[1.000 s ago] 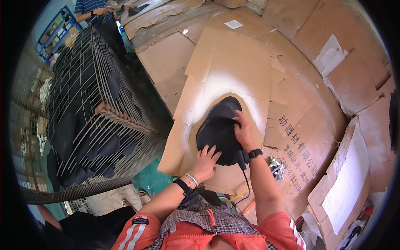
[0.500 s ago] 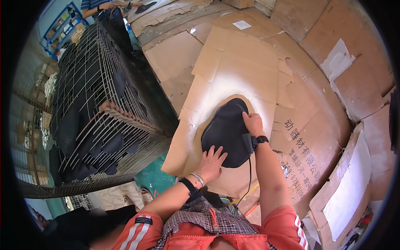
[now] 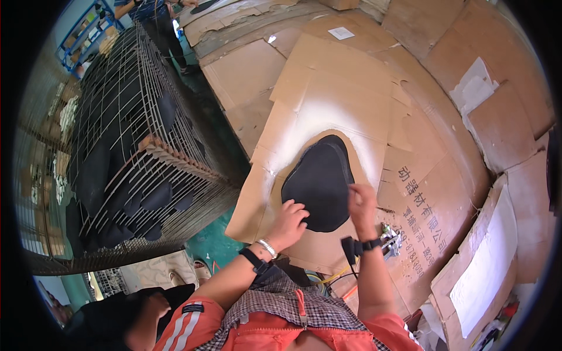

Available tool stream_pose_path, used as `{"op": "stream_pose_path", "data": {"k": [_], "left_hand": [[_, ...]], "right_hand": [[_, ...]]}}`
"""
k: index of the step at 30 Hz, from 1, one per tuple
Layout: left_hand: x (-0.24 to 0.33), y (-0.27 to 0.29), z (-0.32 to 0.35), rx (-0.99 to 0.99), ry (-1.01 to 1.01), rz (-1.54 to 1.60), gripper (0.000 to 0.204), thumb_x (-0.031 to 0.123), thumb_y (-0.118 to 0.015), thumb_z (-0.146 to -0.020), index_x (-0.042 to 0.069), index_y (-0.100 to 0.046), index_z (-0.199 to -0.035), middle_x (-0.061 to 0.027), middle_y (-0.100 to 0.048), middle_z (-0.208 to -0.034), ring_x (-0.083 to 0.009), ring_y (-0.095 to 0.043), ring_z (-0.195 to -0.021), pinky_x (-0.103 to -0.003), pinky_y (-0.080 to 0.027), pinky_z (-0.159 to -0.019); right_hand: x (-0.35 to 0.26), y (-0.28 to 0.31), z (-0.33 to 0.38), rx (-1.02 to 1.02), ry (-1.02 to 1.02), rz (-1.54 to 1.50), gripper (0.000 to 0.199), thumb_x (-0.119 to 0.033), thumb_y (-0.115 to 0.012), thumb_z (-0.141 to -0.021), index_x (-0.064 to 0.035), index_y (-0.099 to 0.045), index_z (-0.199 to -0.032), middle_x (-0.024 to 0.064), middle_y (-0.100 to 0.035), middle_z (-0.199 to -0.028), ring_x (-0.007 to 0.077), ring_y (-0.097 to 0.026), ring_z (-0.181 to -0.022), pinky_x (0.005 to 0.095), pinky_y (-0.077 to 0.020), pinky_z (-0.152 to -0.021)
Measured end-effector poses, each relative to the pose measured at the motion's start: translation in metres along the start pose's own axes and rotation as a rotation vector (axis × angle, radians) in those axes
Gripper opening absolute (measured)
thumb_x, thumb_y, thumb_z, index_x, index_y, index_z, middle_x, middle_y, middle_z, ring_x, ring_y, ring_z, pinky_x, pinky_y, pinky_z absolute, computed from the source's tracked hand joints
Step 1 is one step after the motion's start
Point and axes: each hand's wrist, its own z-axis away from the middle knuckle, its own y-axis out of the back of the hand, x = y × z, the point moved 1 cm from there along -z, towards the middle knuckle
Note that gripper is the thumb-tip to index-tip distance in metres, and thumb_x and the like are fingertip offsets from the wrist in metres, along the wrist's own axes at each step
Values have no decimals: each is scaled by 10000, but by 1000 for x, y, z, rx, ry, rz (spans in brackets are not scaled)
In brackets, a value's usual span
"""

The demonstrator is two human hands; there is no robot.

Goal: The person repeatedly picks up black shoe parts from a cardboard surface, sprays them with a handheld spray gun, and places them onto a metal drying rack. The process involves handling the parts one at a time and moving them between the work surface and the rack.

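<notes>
So the whole work surface is layered with flattened cardboard sheets [image 3: 351,76], overlapping every which way, one with a pale sprayed patch. To the left there's a big wire cage rack [image 3: 140,152] stuffed with dark pads, standing on a green floor [image 3: 213,243]. A white sheet [image 3: 480,281] lies on the cardboard at lower right, and another whitish scrap [image 3: 477,88] sits up top right. Blue shelving [image 3: 82,35] shows far off at upper left, with another person [image 3: 149,9] standing near it.

Cardboard-covered work surface [image 3: 445,193] — flattened sheets, black oval pad [image 3: 319,184] lying flat
</notes>
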Motion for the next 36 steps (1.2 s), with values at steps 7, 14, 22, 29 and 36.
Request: {"op": "stream_pose_path", "data": {"k": [7,14,22,29,36], "left_hand": [[-9,69,36,97,301,328,169,125,-518,-888,-12,-588,-820,-156,-619,-809,-300,-606,-766,-371,-479,-693],[-25,73,74,24,360,302,247,183,-510,-916,-27,-596,-818,-128,-634,-741,-218,-612,-695,-325,-476,-652],[-19,106,87,-1,288,167,115,102,-598,-836,-10,-624,-848,-128,-633,-757,-209,-607,-651,-318,-483,-604],[-29,106,126,-17,377,215,97,91,-608,-826,1,-633,-851,-120,-641,-758,-195,-615,-652,-307,-486,-604],[-26,109,135,-73,313,194,90,76,-613,-831,-2,-634,-872,-90,-633,-761,-154,-599,-662,-281,-481,-612]], "right_hand": [[51,89,144,101,-576,698,623,-272,-712,-745,5,-480,-1252,210,-553,-1165,378,-502,-1100,450,-429,-899],[31,60,133,8,-771,724,825,-354,-785,-661,-84,-417,-1348,243,-427,-1324,401,-401,-1229,476,-369,-999],[61,88,195,284,-924,393,497,-236,-714,-679,-2,-564,-1091,235,-628,-1015,364,-601,-962,429,-470,-834],[24,66,161,197,-724,368,422,-206,-717,-667,39,-622,-997,212,-650,-932,344,-630,-878,393,-488,-791],[42,19,139,210,-577,-249,329,-93,-660,-737,-15,-616,-1053,79,-652,-896,197,-603,-821,349,-474,-758]]}}
